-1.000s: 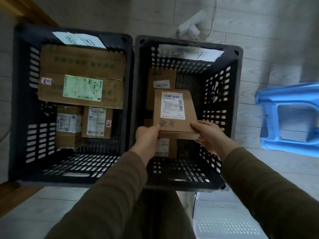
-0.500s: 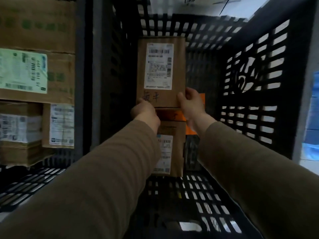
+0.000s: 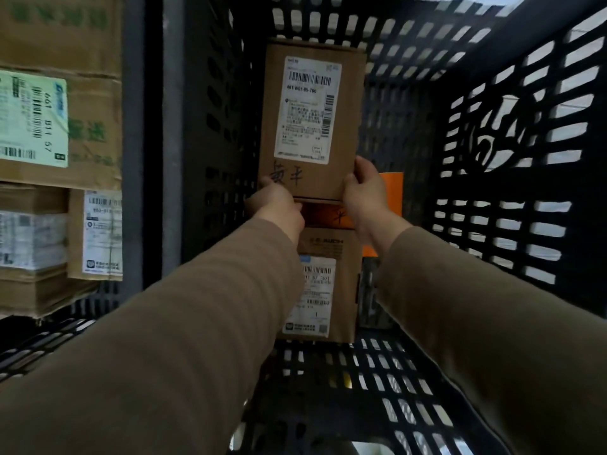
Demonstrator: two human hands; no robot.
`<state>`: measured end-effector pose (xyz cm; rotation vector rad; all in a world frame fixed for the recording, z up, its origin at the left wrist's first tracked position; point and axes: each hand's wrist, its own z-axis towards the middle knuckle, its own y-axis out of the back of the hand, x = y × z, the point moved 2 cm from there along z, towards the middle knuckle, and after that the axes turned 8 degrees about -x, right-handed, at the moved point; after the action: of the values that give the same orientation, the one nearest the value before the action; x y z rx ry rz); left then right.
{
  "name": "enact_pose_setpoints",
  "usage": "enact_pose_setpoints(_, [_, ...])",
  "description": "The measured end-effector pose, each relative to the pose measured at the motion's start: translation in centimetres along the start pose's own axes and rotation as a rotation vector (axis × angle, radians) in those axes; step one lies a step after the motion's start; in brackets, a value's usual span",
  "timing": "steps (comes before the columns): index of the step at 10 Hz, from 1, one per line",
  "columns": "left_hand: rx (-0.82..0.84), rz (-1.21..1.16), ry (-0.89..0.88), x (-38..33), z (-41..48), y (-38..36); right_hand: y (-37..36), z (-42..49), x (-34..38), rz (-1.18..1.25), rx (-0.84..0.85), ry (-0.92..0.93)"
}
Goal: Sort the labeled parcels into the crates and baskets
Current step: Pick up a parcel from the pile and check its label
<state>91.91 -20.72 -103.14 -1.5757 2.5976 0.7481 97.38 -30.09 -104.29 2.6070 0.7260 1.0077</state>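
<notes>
A brown cardboard parcel (image 3: 308, 119) with a white shipping label and handwritten black characters lies deep inside the black slotted crate (image 3: 512, 133), its far end near the back wall. My left hand (image 3: 279, 205) grips its near left corner and my right hand (image 3: 364, 192) grips its near right edge. Just below it lies an orange parcel (image 3: 391, 192), mostly hidden by my hands. Nearer to me lies another brown labeled parcel (image 3: 325, 287).
The neighbouring crate on the left holds a large carton with a green label (image 3: 33, 116) and smaller labeled boxes (image 3: 95, 234). A dark divider wall (image 3: 151, 142) separates the two crates. The slotted crate floor (image 3: 371, 382) shows near me.
A second ago I held the parcel above the crate's opening. Both hands have since lowered it deep inside, towards the back wall, and my head has come much closer.
</notes>
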Motion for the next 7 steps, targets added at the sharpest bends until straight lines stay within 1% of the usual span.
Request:
enact_pose_setpoints(1, [0.005,-0.006,0.036,-0.7,-0.3,0.2,0.2,0.0,0.5,-0.066,0.043,-0.012])
enact_pose_setpoints(2, [-0.124,0.090,0.009,-1.0,-1.0,0.9,0.7,-0.9,1.3,-0.112,0.072,-0.068])
enact_pose_setpoints(3, [-0.056,-0.026,0.020,-0.4,-2.6,1.4,1.8,-2.8,2.3,-0.116,0.061,-0.134])
enact_pose_setpoints(4, [0.083,0.029,0.057,0.1,-5.4,2.6,3.7,-5.6,4.1,-0.097,0.039,-0.166])
enact_pose_setpoints(5, [0.202,0.076,0.027,0.1,-8.4,4.0,5.6,-7.9,5.9,-0.110,0.001,-0.167])
enact_pose_setpoints(6, [0.275,0.141,-0.052,-1.2,-12.5,7.2,7.8,-11.0,8.0,-0.094,-0.027,-0.176])
enact_pose_setpoints(7, [0.261,0.167,-0.115,-3.0,-16.6,11.0,9.3,-14.2,9.8,-0.068,-0.033,-0.173])
